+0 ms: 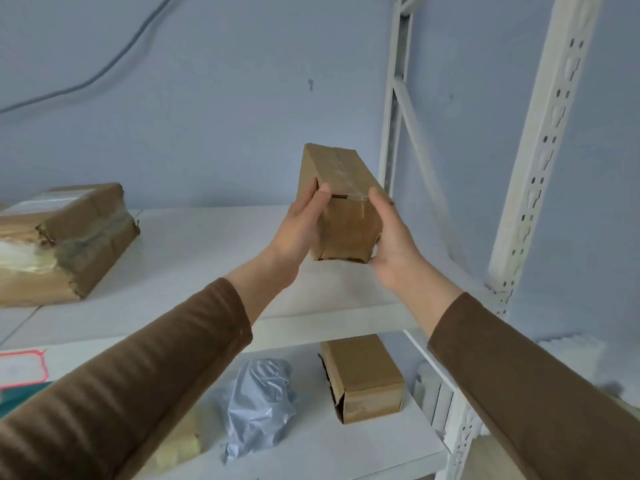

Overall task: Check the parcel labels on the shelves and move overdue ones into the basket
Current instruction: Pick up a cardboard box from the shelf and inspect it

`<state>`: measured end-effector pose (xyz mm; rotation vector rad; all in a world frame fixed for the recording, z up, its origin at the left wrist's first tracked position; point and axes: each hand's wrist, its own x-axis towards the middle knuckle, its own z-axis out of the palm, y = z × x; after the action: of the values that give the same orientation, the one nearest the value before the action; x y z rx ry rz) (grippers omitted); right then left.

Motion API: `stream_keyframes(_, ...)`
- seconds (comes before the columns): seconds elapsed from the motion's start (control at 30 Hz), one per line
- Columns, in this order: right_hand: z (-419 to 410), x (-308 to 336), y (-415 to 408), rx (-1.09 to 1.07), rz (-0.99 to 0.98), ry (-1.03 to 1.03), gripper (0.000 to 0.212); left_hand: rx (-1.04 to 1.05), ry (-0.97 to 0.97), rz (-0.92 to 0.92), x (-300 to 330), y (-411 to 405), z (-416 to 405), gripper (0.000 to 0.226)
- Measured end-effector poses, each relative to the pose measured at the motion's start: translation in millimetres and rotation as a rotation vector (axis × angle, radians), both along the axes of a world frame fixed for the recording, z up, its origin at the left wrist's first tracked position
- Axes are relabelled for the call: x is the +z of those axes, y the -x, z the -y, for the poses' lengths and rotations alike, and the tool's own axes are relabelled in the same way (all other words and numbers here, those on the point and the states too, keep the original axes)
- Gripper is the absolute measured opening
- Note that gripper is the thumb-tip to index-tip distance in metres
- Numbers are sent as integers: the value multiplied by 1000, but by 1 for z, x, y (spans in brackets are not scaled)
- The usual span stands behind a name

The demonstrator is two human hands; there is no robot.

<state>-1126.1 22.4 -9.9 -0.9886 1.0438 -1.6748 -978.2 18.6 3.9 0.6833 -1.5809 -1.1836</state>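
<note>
Now | both hands grip oblong cardboard box [341,206] (taped, creased)

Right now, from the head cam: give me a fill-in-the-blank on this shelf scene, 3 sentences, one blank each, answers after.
1. The narrow cardboard box is gripped by ____ hands: the left hand and the right hand.
2. The torn parcel lies on the upper shelf, at its ____ end.
3. On the lower shelf, the grey plastic mailer lies to the ____ of the small brown box.

Missing words: both; left; left
</note>
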Motion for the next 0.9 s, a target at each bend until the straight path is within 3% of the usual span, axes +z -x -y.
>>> stream_keyframes(0.13,-18,-24,-37,60,228,4,49,50,215,66,-22,-50,-4,46)
stream_keyframes(0.3,-36,-51,-67,72,484,25,62,160,438,32,-43,-88,-6,57)
stream_keyframes(0.5,-64,-60,-74,48,595,82,65,203,318,-113,-50,-88,-22,84)
stream_keyframes(0.6,-81,-64,-68,39,590,59,64,113,151,-169,-54,-78,-34,90)
stream_keyframes(0.7,-105,-65,-57,-12,521,50,63,36,88,-227,-62,-63,-45,78)
stream_keyframes(0.9,-175,-56,-35,-212,80,173,44,30,-91,-220,-77,-30,-88,36)
